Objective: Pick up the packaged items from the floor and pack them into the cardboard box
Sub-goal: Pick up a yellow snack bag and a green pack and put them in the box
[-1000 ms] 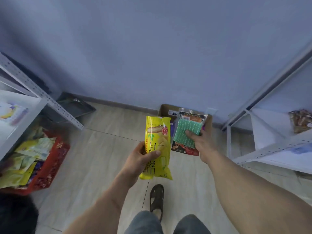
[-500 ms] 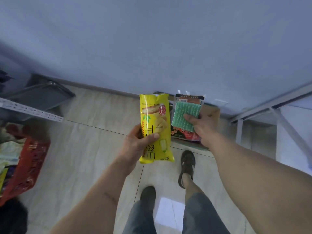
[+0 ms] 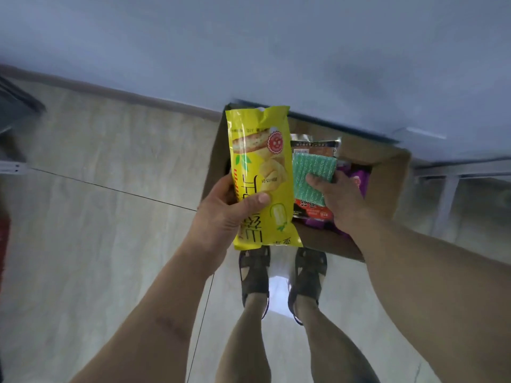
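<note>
My left hand grips a tall yellow snack bag upright, its top over the left edge of the open cardboard box. My right hand holds a flat packet with a green scrubbing pad over the middle of the box. Purple packages lie inside the box, partly hidden by both held items. The box stands on the floor against the wall, directly in front of my feet.
My two sandalled feet stand on the pale tiled floor just short of the box. A white metal shelf frame stands to the right of the box. A dark tray and a shelf rail sit at the far left.
I have stepped up to the box; it now lies right under both hands. Both packages moved from in front of the box to above its opening. The red basket has left the view.
</note>
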